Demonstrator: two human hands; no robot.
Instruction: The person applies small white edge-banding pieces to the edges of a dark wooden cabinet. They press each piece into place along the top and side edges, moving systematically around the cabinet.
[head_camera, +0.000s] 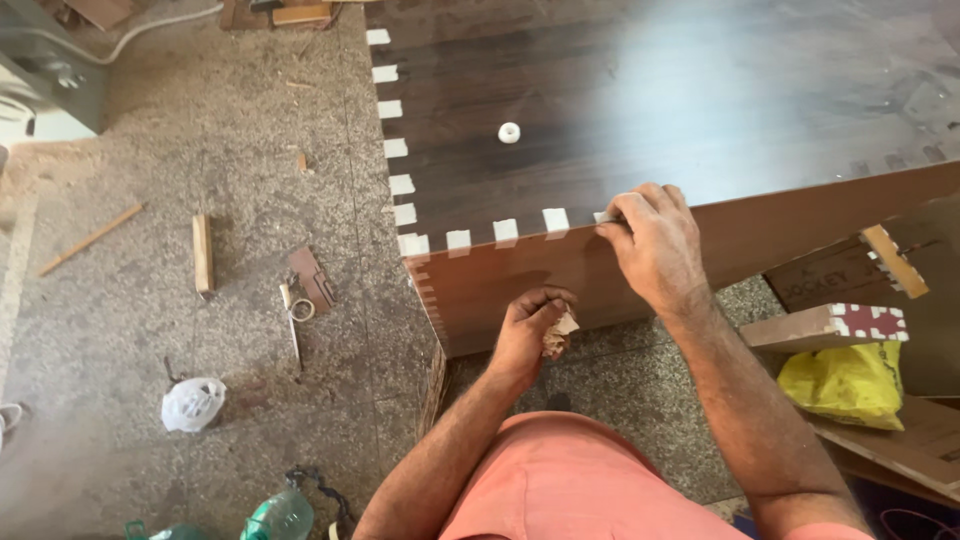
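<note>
Head view: right hand (655, 245) presses a white tape piece (604, 216) onto the dark board (640, 110) edge; left hand (530, 325) is clenched around a tape wad (560, 332). Taping step; next piece needs even spacing.

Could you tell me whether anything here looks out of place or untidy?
The dark panel looks orderly, with white tape squares evenly spaced along its edges. The floor is untidy: wood offcuts, scissors and a crumpled white bag lie scattered, with sawdust about.
</note>
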